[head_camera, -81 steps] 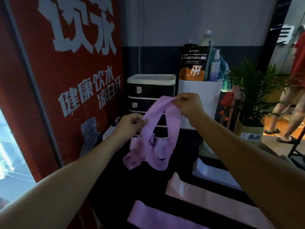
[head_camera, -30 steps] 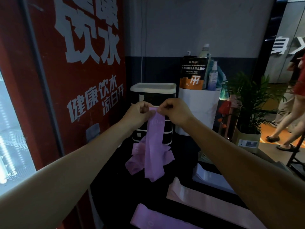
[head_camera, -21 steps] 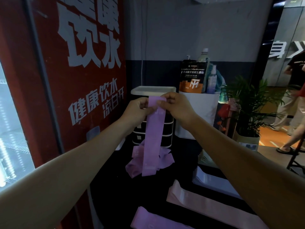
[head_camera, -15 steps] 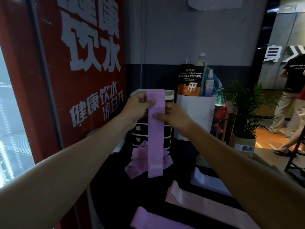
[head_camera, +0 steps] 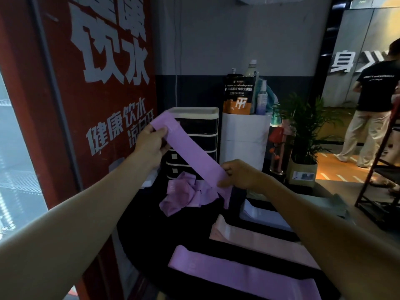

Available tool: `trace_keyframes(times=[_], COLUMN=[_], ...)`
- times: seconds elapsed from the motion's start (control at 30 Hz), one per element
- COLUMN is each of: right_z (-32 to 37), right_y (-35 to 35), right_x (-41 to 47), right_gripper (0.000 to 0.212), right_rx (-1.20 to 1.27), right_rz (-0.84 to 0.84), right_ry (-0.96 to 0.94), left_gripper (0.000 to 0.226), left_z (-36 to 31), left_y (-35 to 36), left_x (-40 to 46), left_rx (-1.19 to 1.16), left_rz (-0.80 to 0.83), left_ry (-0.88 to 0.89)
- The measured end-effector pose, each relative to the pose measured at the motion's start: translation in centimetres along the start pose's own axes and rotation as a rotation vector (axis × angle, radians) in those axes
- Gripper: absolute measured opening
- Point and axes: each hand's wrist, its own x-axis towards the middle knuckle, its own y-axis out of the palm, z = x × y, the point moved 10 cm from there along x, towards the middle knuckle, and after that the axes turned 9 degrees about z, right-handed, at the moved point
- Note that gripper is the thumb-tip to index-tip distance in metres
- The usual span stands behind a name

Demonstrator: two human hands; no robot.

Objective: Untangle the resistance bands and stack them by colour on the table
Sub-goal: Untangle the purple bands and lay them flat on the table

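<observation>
Above the far left part of the dark table (head_camera: pixel 151 245), a purple band (head_camera: pixel 190 152) is stretched flat on a slant between both hands. The left hand (head_camera: pixel 150 144) pinches its upper end, thumb on top and fingers curled beneath, up in front of a small black drawer unit (head_camera: pixel 201 135) with a white lid. The right hand (head_camera: pixel 242 175) grips the lower end, fingers curled round the strip, and a short tail of the band hangs below the grip. Just under the held band, a tangle of purple bands (head_camera: pixel 184 195) lies crumpled on the table near its far edge. Toward the near edge, a flat purple band (head_camera: pixel 227 271) lies straight; beyond it lies a flat pink band (head_camera: pixel 255 241), and farther right a pale lilac band (head_camera: pixel 262 215), the three well apart in rows. Behind the table stand a white bin (head_camera: pixel 244 139) holding bottles and a pouch, and a potted plant (head_camera: pixel 303 131).
</observation>
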Motion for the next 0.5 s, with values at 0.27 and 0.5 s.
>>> trace_keyframes(times=[0.27,0.5], right_z=[-5.3,-10.3], right_y=[-0.2,-0.3], right_x=[-5.6,-11.3], right_gripper=[0.018,0.011], right_rx=[-0.058,0.152], right_rz=[-0.029,-0.199], right_ry=[0.138,0.284], left_gripper=[0.014,0.009], left_z=[4.6,8.9], left_y=[-2.8,-4.2], left_x=[-2.8,-5.9], left_rx=[0.026,0.122], left_rz=[-0.112,-0.144], left_ry=[-0.1,-0.178])
